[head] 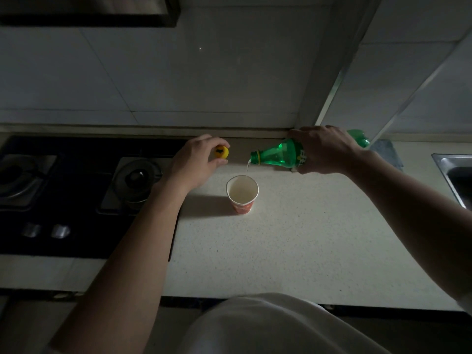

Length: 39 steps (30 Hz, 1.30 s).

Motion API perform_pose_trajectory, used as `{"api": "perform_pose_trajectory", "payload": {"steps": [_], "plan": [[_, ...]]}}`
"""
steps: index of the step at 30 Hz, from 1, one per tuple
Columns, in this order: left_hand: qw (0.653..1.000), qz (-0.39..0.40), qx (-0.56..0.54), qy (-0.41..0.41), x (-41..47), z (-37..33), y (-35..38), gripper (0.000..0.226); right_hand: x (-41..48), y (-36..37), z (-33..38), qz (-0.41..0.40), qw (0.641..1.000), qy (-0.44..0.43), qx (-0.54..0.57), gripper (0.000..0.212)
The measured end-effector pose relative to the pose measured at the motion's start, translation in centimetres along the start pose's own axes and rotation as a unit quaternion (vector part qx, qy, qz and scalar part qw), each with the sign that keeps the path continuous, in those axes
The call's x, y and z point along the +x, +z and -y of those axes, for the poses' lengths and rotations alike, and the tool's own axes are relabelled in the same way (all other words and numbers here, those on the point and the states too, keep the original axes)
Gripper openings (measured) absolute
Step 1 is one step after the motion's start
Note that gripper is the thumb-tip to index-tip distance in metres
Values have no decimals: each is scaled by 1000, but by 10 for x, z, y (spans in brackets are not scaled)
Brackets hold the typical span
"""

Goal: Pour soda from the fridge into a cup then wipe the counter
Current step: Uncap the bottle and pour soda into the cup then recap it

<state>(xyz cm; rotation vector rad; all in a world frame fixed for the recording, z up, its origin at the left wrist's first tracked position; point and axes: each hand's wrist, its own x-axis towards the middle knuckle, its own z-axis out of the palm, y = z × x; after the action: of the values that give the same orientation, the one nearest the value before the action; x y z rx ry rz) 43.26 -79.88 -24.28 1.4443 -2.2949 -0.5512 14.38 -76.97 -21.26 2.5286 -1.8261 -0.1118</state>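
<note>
Bottle: green plastic bottle (281, 154), uncapped, tilted neck-left above the cup (242, 194) on the bench (293, 238)
Right hand (323, 149): wrapped round the bottle
Left hand (198, 159): yellow cap (221, 152) pinched

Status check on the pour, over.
Right hand grips bottle, tilted, soda streaming into cup. Left hand pinches cap. Nothing blocks the cup.

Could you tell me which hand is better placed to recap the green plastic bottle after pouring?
Left, probably: the left hand pinches the round yellow cap near the mouth of the green plastic bottle, which the right hand grips, tilted.
</note>
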Motion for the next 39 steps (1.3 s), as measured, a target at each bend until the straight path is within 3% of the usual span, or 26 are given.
{"api": "perform_pose_trajectory", "payload": {"steps": [39], "plan": [[1000,-3,4,-3,3,1,-2,34,-2,-11,1,-4,1000,-10,-3,75]]}}
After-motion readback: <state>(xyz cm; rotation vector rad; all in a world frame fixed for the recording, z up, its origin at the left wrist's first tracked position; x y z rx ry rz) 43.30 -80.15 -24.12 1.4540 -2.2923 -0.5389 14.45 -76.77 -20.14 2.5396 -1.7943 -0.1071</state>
